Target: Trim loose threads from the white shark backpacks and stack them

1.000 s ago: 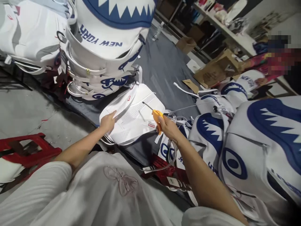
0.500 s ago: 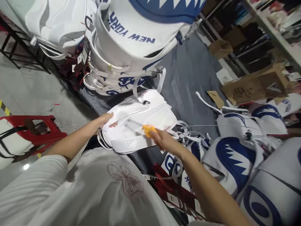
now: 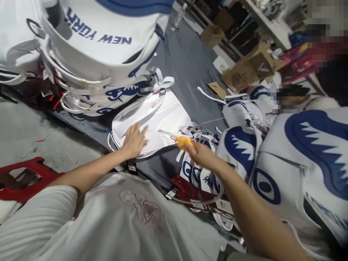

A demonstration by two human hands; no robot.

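A white backpack [image 3: 160,117] lies flat on the grey-covered bench [image 3: 190,69], just in front of a tall stack of white and blue bags [image 3: 103,47] printed "NEW YORK". The left hand [image 3: 133,140] is laid open, fingers spread, on the near edge of the backpack. The right hand [image 3: 199,154] is closed around an orange-handled tool [image 3: 182,141], blurred, held over the backpack's right corner. More shark-printed bags [image 3: 299,152] are piled to the right.

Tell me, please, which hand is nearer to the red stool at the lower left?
Left. The left hand rests on the white backpack, right of the red stool; the right hand, holding the orange tool, is farther right.
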